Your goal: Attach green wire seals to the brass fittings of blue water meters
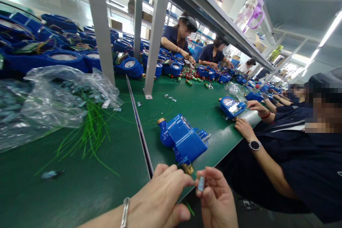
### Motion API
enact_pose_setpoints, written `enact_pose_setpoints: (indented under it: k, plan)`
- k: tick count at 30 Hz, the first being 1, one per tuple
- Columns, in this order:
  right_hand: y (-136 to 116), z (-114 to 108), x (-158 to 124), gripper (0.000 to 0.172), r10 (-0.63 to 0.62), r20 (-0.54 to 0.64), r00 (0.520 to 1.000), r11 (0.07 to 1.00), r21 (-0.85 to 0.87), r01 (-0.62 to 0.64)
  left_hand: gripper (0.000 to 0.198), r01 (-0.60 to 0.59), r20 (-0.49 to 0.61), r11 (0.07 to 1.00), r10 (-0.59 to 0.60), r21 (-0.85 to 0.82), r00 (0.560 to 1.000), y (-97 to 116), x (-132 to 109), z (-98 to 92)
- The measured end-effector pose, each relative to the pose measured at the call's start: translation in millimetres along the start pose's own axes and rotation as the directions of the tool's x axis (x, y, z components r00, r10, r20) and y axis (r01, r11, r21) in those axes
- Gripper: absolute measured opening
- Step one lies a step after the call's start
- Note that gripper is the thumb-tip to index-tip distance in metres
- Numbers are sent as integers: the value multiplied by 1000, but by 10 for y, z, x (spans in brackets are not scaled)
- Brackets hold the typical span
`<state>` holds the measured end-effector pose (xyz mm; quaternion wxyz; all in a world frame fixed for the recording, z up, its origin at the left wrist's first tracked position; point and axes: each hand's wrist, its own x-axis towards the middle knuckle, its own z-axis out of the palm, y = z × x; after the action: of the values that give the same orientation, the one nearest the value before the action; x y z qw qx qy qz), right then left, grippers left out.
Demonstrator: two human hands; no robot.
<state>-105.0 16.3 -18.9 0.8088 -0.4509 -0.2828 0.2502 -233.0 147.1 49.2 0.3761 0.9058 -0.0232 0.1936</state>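
Observation:
A blue water meter (182, 139) with brass fittings lies on the green table (80, 185), just beyond my hands. My left hand (160, 196), a bracelet on its wrist, is closed in a pinch at the meter's near brass end, where a thin green wire shows. My right hand (216, 199) pinches a small blue seal tag (201, 183) between thumb and fingers. Both hands sit at the table's near edge, almost touching.
A clear plastic bag (53, 99) of green wires and seals lies at left. Rows of blue meters (61, 57) fill the far table. Grey shelf posts (156, 32) stand mid-table. A co-worker's arm with a watch (253, 145) rests at right beside another meter (232, 106).

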Motion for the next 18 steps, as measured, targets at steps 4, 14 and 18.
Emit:
enact_pose_setpoints:
  k: [4, 14, 18]
  plan:
    - [-29, 93, 13, 35, 22, -29, 999, 997, 81, -19, 21, 69, -6, 995, -70, -70, 998, 17, -42, 32]
    - [-20, 36, -48, 42, -20, -57, 998, 998, -64, 17, 17, 71, -77, 997, -71, -2, 995, -128, 18, 51]
    - [1, 103, -71, 41, -86, -65, 994, 993, -85, 80, 18, 92, -137, 994, -84, 56, 987, -123, 17, 58]
